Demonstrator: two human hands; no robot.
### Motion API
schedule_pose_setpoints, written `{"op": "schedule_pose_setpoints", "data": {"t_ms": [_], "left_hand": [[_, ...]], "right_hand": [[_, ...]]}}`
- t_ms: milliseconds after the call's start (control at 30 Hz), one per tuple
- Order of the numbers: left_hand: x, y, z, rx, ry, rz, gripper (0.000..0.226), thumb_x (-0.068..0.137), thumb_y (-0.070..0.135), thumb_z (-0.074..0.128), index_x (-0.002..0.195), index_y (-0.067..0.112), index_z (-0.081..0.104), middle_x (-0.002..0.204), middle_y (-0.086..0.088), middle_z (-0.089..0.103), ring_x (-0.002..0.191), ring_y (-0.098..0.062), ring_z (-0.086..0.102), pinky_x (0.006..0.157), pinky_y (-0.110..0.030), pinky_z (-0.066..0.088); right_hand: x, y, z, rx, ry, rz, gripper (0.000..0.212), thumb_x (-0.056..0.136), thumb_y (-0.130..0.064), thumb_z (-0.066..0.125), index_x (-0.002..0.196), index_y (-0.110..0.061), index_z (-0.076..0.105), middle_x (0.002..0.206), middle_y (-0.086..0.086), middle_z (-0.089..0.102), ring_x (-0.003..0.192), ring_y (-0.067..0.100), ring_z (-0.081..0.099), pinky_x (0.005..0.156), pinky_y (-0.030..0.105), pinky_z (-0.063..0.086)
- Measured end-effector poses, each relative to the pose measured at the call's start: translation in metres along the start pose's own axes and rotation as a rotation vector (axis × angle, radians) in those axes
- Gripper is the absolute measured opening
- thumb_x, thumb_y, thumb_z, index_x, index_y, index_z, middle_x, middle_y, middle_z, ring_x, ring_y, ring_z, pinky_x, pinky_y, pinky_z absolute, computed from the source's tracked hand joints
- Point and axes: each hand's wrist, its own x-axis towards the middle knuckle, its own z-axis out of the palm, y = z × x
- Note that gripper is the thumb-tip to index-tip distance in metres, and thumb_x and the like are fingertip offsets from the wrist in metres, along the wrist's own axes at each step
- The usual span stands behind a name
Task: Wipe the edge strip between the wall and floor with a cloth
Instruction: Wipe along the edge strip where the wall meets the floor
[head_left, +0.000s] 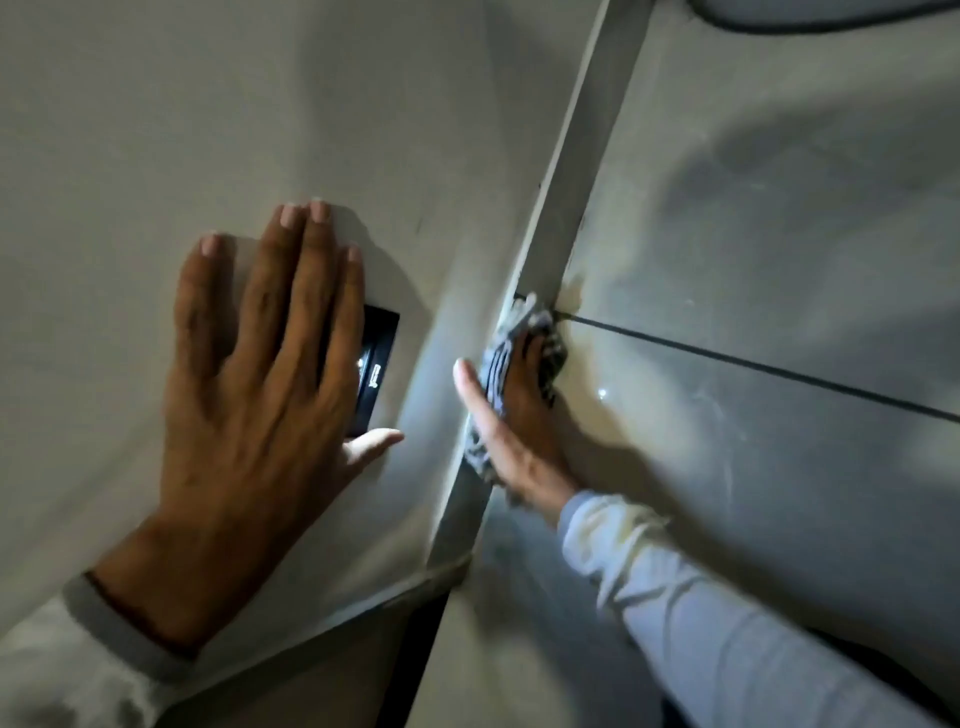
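Note:
The pale edge strip (571, 171) runs diagonally from the top middle down to the lower middle, between the white wall (156, 104) on the left and the glossy floor tiles (753, 260) on the right. My right hand (511, 421) presses a grey striped cloth (498, 364) against the strip at the height of a dark grout line. Part of the cloth is hidden under the fingers. My left hand (254, 395) lies flat on the wall with its fingers spread, holding nothing.
A black wall socket (376, 364) sits partly under my left hand's fingers. A dark grout line (753, 366) crosses the floor to the right. A dark curved cable or edge (805, 21) shows at the top right. The wall ends at a corner (415, 587) lower down.

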Motion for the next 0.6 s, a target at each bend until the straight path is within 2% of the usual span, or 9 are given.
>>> {"op": "schedule_pose_setpoints", "data": {"t_ms": [100, 200, 267, 300, 367, 433, 467, 567, 600], "left_hand": [[0.025, 0.020, -0.007, 0.026, -0.068, 0.004, 0.120, 0.085, 0.073, 0.070, 0.164, -0.011, 0.034, 0.175, -0.033, 0.024, 0.163, -0.048, 0.024, 0.127, -0.076, 0.015], [0.061, 0.024, -0.014, -0.011, -0.044, -0.024, 0.103, 0.094, 0.065, 0.062, 0.162, -0.009, 0.038, 0.174, -0.032, 0.028, 0.162, -0.045, 0.029, 0.127, -0.075, 0.013], [0.081, 0.017, -0.020, -0.017, -0.047, -0.030, 0.095, 0.097, 0.057, 0.064, 0.161, -0.009, 0.040, 0.174, -0.031, 0.028, 0.163, -0.044, 0.029, 0.129, -0.072, 0.012], [0.089, 0.012, -0.022, -0.033, -0.044, -0.035, 0.092, 0.098, 0.053, 0.066, 0.161, -0.009, 0.042, 0.174, -0.031, 0.030, 0.162, -0.044, 0.030, 0.130, -0.071, 0.012], [0.103, 0.006, -0.026, -0.075, -0.030, -0.039, 0.088, 0.095, 0.045, 0.072, 0.159, -0.010, 0.046, 0.171, -0.031, 0.034, 0.160, -0.044, 0.035, 0.132, -0.065, 0.007], [0.107, 0.002, -0.027, -0.119, -0.029, -0.028, 0.086, 0.093, 0.039, 0.076, 0.157, -0.010, 0.048, 0.169, -0.030, 0.038, 0.157, -0.043, 0.038, 0.131, -0.059, 0.001], [0.108, 0.000, -0.027, -0.136, -0.035, -0.024, 0.085, 0.092, 0.037, 0.077, 0.157, -0.010, 0.048, 0.169, -0.030, 0.039, 0.156, -0.043, 0.040, 0.131, -0.056, 0.001], [0.107, -0.005, -0.026, -0.176, -0.010, 0.007, 0.073, 0.099, 0.025, 0.071, 0.157, -0.011, 0.047, 0.169, -0.029, 0.039, 0.156, -0.041, 0.042, 0.133, -0.053, 0.004], [0.107, -0.007, -0.027, -0.201, 0.007, 0.002, 0.069, 0.101, 0.021, 0.068, 0.157, -0.011, 0.046, 0.168, -0.029, 0.040, 0.155, -0.041, 0.043, 0.135, -0.053, 0.008]], "right_hand": [[0.060, -0.021, -0.053, -0.055, -0.036, 0.023, 0.087, 0.099, -0.064, 0.043, 0.165, -0.019, 0.009, 0.173, 0.010, 0.020, 0.157, 0.023, 0.028, 0.124, 0.009, 0.017], [0.119, -0.042, -0.090, -0.010, -0.057, 0.040, 0.089, 0.099, -0.068, 0.037, 0.166, -0.023, -0.001, 0.177, 0.000, 0.002, 0.163, 0.019, 0.007, 0.133, 0.033, 0.008], [0.147, -0.051, -0.097, 0.020, -0.008, 0.065, 0.087, 0.100, -0.066, 0.037, 0.166, -0.024, -0.001, 0.177, 0.000, 0.002, 0.163, 0.021, 0.005, 0.133, 0.037, 0.006], [0.153, -0.051, -0.097, 0.001, 0.024, 0.085, 0.084, 0.100, -0.066, 0.038, 0.166, -0.026, 0.004, 0.176, 0.001, 0.010, 0.163, 0.024, 0.013, 0.133, 0.038, 0.010], [0.145, -0.044, -0.090, -0.059, 0.104, 0.130, 0.075, 0.099, -0.062, 0.044, 0.163, -0.032, 0.018, 0.165, 0.004, 0.041, 0.149, 0.027, 0.044, 0.127, 0.044, 0.033], [0.110, -0.030, -0.068, 0.052, 0.117, 0.172, 0.071, 0.099, -0.049, 0.054, 0.162, -0.029, 0.026, 0.139, 0.003, 0.057, 0.120, 0.023, 0.064, 0.107, 0.045, 0.054], [0.091, -0.025, -0.052, 0.129, 0.089, 0.192, 0.072, 0.100, -0.040, 0.057, 0.162, -0.025, 0.025, 0.139, 0.001, 0.055, 0.119, 0.020, 0.064, 0.104, 0.041, 0.055], [0.059, -0.030, -0.022, 0.241, 0.137, 0.243, 0.070, 0.098, -0.006, 0.063, 0.160, -0.015, 0.030, 0.154, -0.006, 0.041, 0.143, 0.006, 0.040, 0.124, 0.027, 0.034], [0.057, -0.034, -0.023, 0.283, 0.173, 0.284, 0.067, 0.095, 0.003, 0.064, 0.155, -0.012, 0.039, 0.151, -0.003, 0.047, 0.140, 0.008, 0.046, 0.121, 0.025, 0.037]]}}
